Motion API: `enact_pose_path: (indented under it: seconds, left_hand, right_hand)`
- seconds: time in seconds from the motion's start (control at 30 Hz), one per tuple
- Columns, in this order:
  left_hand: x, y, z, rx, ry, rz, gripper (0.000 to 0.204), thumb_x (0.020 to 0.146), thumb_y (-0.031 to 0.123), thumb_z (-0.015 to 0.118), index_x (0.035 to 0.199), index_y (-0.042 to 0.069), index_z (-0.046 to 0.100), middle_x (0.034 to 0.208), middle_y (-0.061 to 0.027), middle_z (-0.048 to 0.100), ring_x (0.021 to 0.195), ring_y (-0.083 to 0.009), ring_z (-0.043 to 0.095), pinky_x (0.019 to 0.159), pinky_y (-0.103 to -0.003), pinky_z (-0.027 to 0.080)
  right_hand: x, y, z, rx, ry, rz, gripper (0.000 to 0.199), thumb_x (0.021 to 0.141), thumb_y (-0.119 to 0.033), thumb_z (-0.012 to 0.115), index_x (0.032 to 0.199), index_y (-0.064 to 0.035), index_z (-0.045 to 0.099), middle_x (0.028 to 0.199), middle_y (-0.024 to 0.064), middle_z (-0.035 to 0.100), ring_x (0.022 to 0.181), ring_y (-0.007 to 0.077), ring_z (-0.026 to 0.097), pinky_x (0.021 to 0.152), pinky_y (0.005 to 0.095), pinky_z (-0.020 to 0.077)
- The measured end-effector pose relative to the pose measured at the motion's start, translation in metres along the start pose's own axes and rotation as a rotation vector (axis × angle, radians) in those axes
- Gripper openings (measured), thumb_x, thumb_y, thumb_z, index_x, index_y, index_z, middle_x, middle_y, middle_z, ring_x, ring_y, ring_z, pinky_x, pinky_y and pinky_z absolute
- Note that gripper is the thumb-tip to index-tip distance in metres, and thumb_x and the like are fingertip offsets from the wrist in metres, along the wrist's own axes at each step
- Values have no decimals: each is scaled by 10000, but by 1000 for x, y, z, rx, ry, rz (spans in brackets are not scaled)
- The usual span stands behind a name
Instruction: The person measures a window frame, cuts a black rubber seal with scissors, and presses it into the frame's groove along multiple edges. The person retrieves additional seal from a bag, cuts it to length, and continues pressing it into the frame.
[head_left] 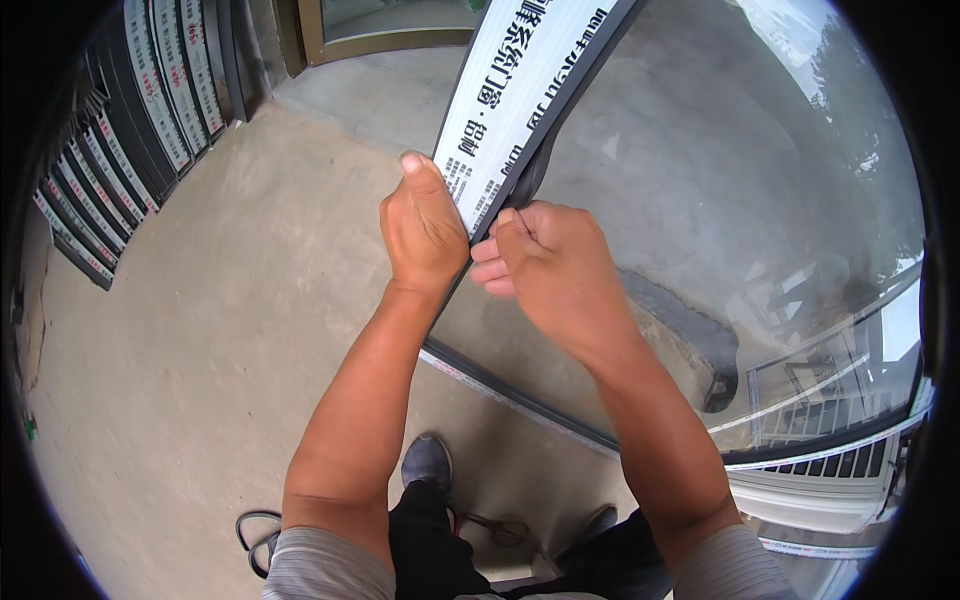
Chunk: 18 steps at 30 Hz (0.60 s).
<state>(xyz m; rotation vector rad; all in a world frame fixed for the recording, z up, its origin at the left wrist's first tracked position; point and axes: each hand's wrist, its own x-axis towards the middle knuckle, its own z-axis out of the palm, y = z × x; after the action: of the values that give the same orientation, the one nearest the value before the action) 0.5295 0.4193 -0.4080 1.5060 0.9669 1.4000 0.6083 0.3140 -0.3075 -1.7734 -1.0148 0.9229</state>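
Note:
A large glass pane [690,130] sits in a dark window frame, one side of which is wrapped in white printed film [500,90]. My left hand [428,225] is closed round the near end of that side, thumb pointing up along the film; most of its fingers are hidden. Beside it, my right hand [550,255] pinches with thumb and forefinger at the frame's inner edge, its other fingers curled. A black rubber strip [535,175] bulges off the glass edge and runs into this pinch. The strip's end is hidden.
Several film-wrapped profiles [165,90] lean at the far left. The frame's lower bar [520,398] crosses before my legs. On the concrete floor [220,300] lie a black loop [262,540] and what looks like scissors [505,530], close to my shoe [427,463]. White slatted objects [820,490] stand at right.

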Motion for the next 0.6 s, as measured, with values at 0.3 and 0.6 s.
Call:
enact_pose_path:
  seconds: [0.3,0.6]
  left_hand:
    - [2,-5,-2,17,-19,40,741,1130,535,151,854,-3,578,747,-113,640,697,-213,538,708,-379,491]
    - [0,-4,-1,39,-17,51,747,1128,545,153,861,-6,581,749,-113,631,709,-221,540,719,-374,493]
  right_hand:
    - [-6,-10,-17,-42,-74,-76,402,1065,-240,543,911,113,657,858,190,732,788,252,766,707,356,598]
    - [3,-3,-4,-352,222,-280,323,996,-170,580,781,64,633,703,256,646,645,403,662,630,469,499]
